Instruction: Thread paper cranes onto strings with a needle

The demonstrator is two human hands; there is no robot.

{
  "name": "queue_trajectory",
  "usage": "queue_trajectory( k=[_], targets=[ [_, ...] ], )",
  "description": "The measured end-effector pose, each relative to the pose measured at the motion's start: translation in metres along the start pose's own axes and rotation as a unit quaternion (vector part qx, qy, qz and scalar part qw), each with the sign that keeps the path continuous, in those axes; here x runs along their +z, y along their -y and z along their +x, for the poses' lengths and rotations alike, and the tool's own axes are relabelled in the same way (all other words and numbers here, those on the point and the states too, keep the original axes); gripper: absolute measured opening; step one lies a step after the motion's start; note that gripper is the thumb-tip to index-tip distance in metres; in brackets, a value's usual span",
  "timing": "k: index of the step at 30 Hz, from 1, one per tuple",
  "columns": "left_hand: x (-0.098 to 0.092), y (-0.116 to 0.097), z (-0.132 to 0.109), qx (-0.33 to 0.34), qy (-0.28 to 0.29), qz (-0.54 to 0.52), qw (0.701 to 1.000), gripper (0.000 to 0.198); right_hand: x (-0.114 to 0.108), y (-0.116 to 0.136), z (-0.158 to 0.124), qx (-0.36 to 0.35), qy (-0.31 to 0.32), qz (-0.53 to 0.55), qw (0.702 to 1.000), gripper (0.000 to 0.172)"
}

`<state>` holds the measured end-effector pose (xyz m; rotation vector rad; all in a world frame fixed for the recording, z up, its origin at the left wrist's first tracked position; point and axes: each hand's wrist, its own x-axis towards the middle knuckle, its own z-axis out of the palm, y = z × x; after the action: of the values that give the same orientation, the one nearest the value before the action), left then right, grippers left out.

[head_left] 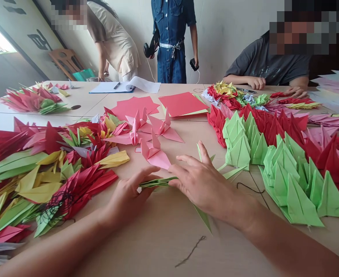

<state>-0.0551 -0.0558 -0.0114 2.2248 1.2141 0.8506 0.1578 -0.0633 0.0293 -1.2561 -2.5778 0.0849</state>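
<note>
My left hand (128, 196) pinches one end of a thin bundle of green folded-paper stems (157, 182) lying on the wooden table (163, 231). My right hand (201, 181) grips the other end of the same bundle, with the index finger and thumb stretched out above it. A green paper piece (203, 217) pokes out from under my right wrist. Pink origami cranes (154, 153) sit just beyond my hands.
Red, yellow and green folded paper (42, 181) is heaped at left. Rows of green (290, 173) and red (276, 125) folded pieces fill the right. Red sheets (182, 104) lie further back. A short wire (191, 252) lies near the front edge. One person sits at far right; two stand behind.
</note>
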Motion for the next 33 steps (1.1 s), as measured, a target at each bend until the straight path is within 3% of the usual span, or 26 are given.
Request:
queue_trajectory(
  k=[2, 7, 12, 19, 24, 33],
  targets=[
    [0.0009, 0.0007, -0.0001, -0.004, 0.001, 0.002, 1.0, 0.03, -0.0014, 0.0011, 0.0001, -0.004, 0.0, 0.005, 1.0, 0.026],
    [0.0026, 0.0028, -0.0002, 0.003, 0.006, 0.002, 1.0, 0.029, -0.0056, 0.0038, 0.0015, -0.017, 0.03, 0.016, 0.999, 0.022],
    [0.0017, 0.0019, 0.0014, 0.011, 0.013, 0.005, 1.0, 0.03, -0.0054, 0.0045, 0.0005, -0.029, 0.021, 0.006, 0.999, 0.031],
    [0.0002, 0.0003, 0.003, 0.019, 0.028, 0.006, 0.999, 0.027, -0.0032, 0.0026, 0.0021, -0.03, 0.052, -0.019, 0.998, 0.017],
    [0.0025, -0.0003, 0.0035, 0.024, 0.039, 0.003, 0.999, 0.019, -0.0009, 0.0041, 0.0028, -0.037, 0.045, -0.011, 0.998, 0.019],
    [0.0066, 0.0078, -0.0002, 0.049, 0.035, 0.031, 0.998, 0.024, 0.0009, 0.0034, 0.0053, -0.044, 0.049, -0.029, 0.997, 0.02]
  ],
)
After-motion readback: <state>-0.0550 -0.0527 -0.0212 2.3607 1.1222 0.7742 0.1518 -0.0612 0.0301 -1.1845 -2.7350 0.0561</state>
